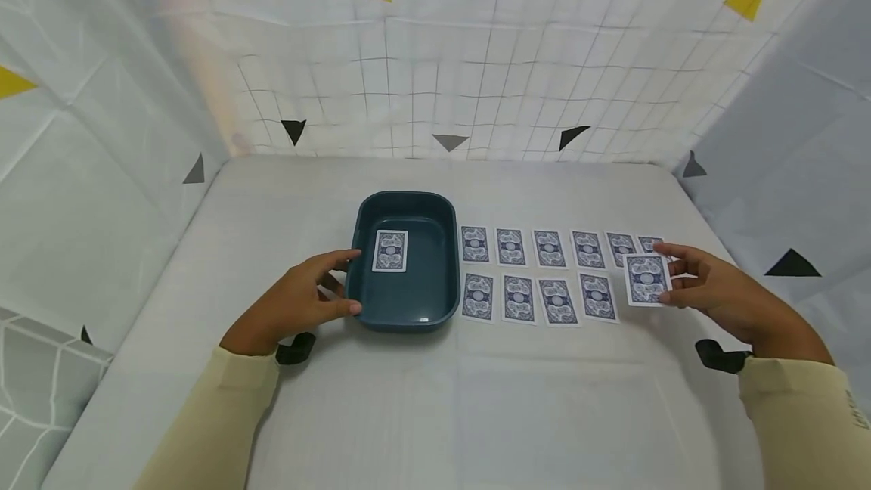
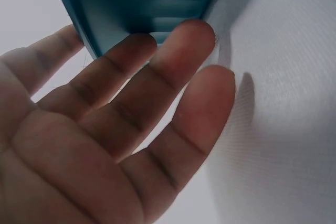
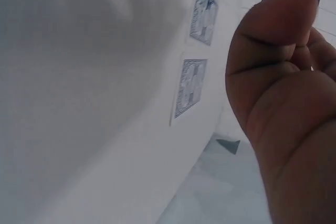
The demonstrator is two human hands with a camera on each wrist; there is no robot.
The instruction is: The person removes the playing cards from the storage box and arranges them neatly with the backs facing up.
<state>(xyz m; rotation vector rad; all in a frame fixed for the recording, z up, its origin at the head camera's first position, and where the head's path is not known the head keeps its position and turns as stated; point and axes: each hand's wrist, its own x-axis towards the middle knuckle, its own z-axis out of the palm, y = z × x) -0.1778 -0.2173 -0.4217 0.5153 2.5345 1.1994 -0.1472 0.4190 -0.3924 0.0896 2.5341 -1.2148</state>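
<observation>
My right hand [image 1: 721, 289] pinches a blue-backed playing card [image 1: 646, 279] between thumb and fingers, raised over the right end of the laid-out cards. In the right wrist view only the thumb side of that hand [image 3: 294, 82] and a sliver of the card show. The left hand [image 1: 299, 293] rests its thumb and fingertips against the left side of a dark teal tray [image 1: 432, 286]. Seen from the left wrist, its fingers [image 2: 194, 114] are loosely extended beside the tray's outer wall [image 2: 115, 9]. One face-down card [image 1: 390, 251] lies inside the tray.
Right of the tray, face-down cards lie in two rows on the white table: a back row [image 1: 510, 246] and a front row [image 1: 519, 299]. The right hand partly covers the back row's last card [image 1: 649, 243]. White sheeting [image 1: 435, 82] encloses the table's back and sides.
</observation>
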